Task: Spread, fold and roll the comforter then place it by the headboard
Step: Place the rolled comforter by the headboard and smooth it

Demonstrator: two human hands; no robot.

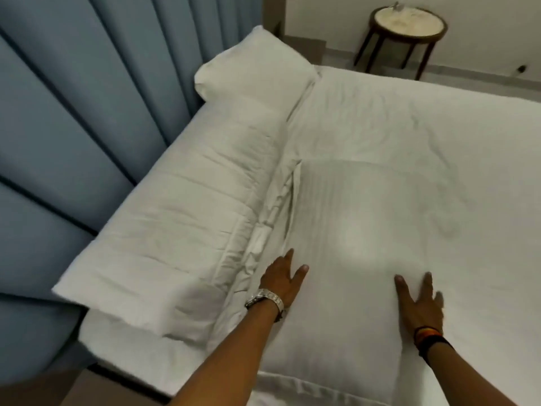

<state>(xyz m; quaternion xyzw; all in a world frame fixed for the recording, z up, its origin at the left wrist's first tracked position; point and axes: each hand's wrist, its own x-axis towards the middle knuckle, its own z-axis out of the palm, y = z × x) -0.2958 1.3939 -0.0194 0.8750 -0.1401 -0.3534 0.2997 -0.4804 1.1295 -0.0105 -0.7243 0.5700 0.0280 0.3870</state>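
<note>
The white comforter [187,206] lies as a long roll along the blue padded headboard [67,133] on the left. Beside the roll sits a white striped pillow [345,230] on the bed. My left hand [282,284], with a watch on its wrist, rests flat on the pillow's left edge, fingers apart. On the pillow's right part my right hand [418,303], with bands on the wrist, also lies flat with spread fingers. Neither hand holds anything.
A second white pillow [254,65] lies at the far end of the roll, against the headboard. The white bed sheet [439,136] stretches to the right. A round dark side table [408,24] stands on the floor beyond the bed.
</note>
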